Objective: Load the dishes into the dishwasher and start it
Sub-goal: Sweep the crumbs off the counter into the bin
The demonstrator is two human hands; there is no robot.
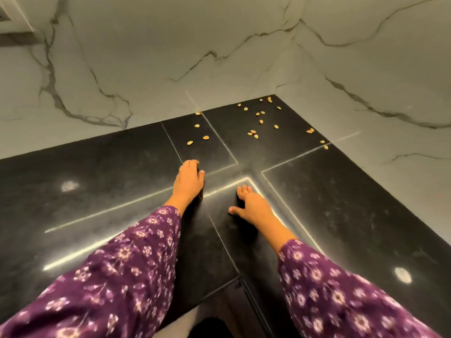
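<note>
No dish and no dishwasher shows in the head view. Both my hands lie palm down on a black stone countertop (97, 191) in a corner. My left hand (189, 178) rests near the counter's middle, its fingertips bent slightly down onto the stone, and it holds nothing. My right hand (252, 203) rests a little nearer and to the right, with its fingers spread, the thumb out to the left and nothing in it. Purple flowered sleeves cover both forearms.
Several small yellow-brown nut or seed pieces (253, 132) lie scattered on the counter toward the far corner. White veined marble walls (219, 45) close the counter at the back and right. The counter's front inner corner (240, 276) is below, with floor beneath.
</note>
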